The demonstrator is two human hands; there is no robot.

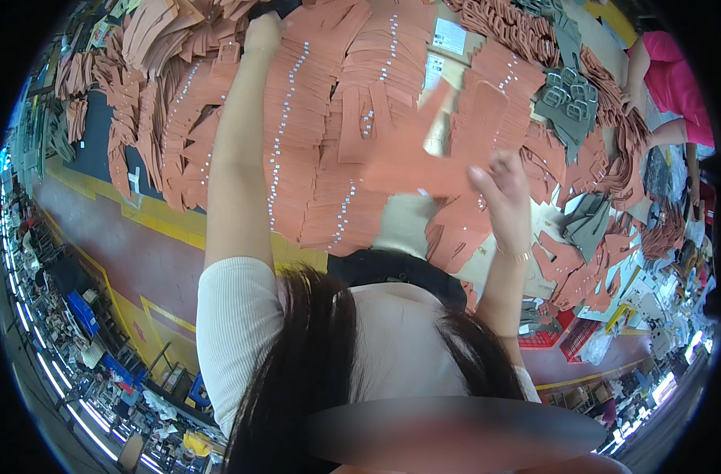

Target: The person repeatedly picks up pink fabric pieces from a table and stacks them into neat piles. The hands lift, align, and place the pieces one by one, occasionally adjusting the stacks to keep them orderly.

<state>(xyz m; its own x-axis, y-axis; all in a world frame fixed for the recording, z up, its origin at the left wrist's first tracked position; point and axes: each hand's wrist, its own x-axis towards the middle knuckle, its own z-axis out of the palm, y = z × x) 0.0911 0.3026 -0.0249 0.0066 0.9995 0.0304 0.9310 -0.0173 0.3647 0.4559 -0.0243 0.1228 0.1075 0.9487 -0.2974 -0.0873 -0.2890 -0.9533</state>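
Observation:
My left arm stretches to the far edge of the table. My left hand [264, 33] is beside a dark thing [275, 9] there, among orange-brown leather pieces, and its fingers are hard to make out. On the right, my right hand [504, 189] is raised with bent fingers, thumb toward a motion-smeared orange-brown leather piece [419, 162] that it grips by the right edge. Beneath lie long overlapping rows of similar leather pieces [297, 134] with small white tags. A loose leather piece with a rounded end [480, 118] lies just beyond my right hand.
Dark green pieces with buckles [567, 96] lie to the right. Leather strips [159, 35] are heaped at the far left. Another person's arm and pink sleeve [676, 83] are at the right edge. Red crates [577, 340] stand below the table, near a yellow-lined floor [123, 225].

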